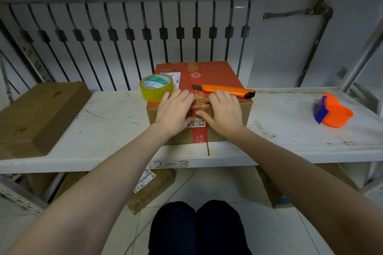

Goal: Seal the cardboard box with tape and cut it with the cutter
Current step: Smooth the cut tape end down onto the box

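Observation:
A cardboard box [219,74] with a red top stands on the white shelf [103,122]. A strip of clear tape [199,100] runs along its middle seam and over the near edge. My left hand [173,113] and my right hand [222,113] lie flat over that near edge on either side of the strip, fingers on the top, thumbs on the front face. A yellowish tape roll [156,88] lies on the box's left top corner. An orange cutter [224,89] lies across the top just beyond my right fingers.
A flat brown carton [39,116] lies at the shelf's left end. An orange and blue tape dispenser [331,113] sits at the right. A radiator [132,43] and a pipe [310,47] stand behind. More boxes [151,190] rest on the floor below.

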### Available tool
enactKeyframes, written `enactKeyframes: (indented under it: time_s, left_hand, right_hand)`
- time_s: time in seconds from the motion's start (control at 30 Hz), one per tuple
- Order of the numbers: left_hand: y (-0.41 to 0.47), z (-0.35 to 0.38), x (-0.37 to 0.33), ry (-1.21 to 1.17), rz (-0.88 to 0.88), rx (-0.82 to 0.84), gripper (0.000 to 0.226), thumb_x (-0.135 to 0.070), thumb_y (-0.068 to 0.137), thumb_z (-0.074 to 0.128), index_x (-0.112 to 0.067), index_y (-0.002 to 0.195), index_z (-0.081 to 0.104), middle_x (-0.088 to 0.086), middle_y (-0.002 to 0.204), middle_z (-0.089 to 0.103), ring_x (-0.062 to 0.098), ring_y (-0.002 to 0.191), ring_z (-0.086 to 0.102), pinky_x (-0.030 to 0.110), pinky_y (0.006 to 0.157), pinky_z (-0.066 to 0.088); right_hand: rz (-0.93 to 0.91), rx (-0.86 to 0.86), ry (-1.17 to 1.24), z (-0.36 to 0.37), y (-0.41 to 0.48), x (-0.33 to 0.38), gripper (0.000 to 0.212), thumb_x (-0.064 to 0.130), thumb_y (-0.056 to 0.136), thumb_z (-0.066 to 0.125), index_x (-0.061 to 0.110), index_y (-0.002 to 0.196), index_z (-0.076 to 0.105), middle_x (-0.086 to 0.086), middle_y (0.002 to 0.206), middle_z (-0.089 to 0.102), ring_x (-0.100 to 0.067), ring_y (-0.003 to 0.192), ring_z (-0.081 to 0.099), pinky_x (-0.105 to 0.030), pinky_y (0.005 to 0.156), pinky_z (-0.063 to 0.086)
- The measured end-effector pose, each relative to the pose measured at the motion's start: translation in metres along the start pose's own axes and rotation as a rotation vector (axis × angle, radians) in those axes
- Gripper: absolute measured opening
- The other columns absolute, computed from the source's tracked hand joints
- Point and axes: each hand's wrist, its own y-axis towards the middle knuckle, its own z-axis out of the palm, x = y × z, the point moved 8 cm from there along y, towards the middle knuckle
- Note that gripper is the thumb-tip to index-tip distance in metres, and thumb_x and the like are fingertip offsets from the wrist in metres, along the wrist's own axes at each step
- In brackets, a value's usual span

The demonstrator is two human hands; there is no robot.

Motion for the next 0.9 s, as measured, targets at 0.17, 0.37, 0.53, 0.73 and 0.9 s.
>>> enactKeyframes:
  time_s: [0.17,0.37,0.53,0.73,0.9]
  left_hand:
    - [-0.005,0.001,0.006,0.019,0.043,0.027,0.047,-0.028,0.067,0.076,-0.017,0.108,0.054,-0.001,0.109,0.059,0.024,0.106,0.050,0.036,0.083,0.037]
    - [-0.003,-0.003,0.007,-0.032,0.026,0.040,0.046,-0.042,0.074,0.070,-0.019,0.111,0.056,-0.003,0.111,0.059,0.020,0.110,0.046,0.034,0.089,0.035]
    - [0.004,-0.012,0.006,-0.078,-0.021,-0.005,0.032,-0.044,0.082,0.062,-0.019,0.102,0.064,-0.003,0.102,0.063,0.020,0.107,0.048,0.035,0.091,0.033]
    - [0.013,-0.011,0.010,-0.148,-0.096,0.014,0.025,-0.037,0.085,0.062,-0.019,0.102,0.069,-0.003,0.100,0.066,0.020,0.106,0.046,0.036,0.094,0.032]
    - [0.017,-0.010,0.014,-0.199,-0.169,0.036,0.018,-0.032,0.083,0.066,-0.019,0.096,0.069,-0.003,0.097,0.066,0.020,0.101,0.047,0.036,0.089,0.036]
  right_hand:
    - [0.037,-0.016,-0.067,0.004,0.003,0.002,0.061,0.070,0.064,0.064,0.014,0.089,0.053,-0.004,0.090,0.057,-0.022,0.083,0.052,-0.034,0.073,0.039]
    - [-0.084,-0.037,-0.135,0.006,0.003,0.010,0.061,0.062,0.060,0.073,0.014,0.090,0.052,-0.004,0.088,0.058,-0.023,0.082,0.054,-0.035,0.073,0.039]
    - [-0.231,0.034,-0.126,0.000,0.006,0.006,0.051,0.049,0.060,0.080,0.014,0.090,0.058,-0.003,0.087,0.061,-0.024,0.079,0.058,-0.035,0.073,0.042]
    - [-0.193,0.088,-0.033,-0.005,0.008,-0.004,0.034,0.047,0.077,0.067,0.017,0.092,0.065,0.000,0.089,0.064,-0.022,0.083,0.059,-0.036,0.076,0.041]
    - [-0.106,0.131,-0.122,0.004,0.007,0.010,0.061,0.049,0.053,0.084,0.012,0.093,0.057,-0.006,0.089,0.059,-0.026,0.082,0.057,-0.036,0.073,0.044]
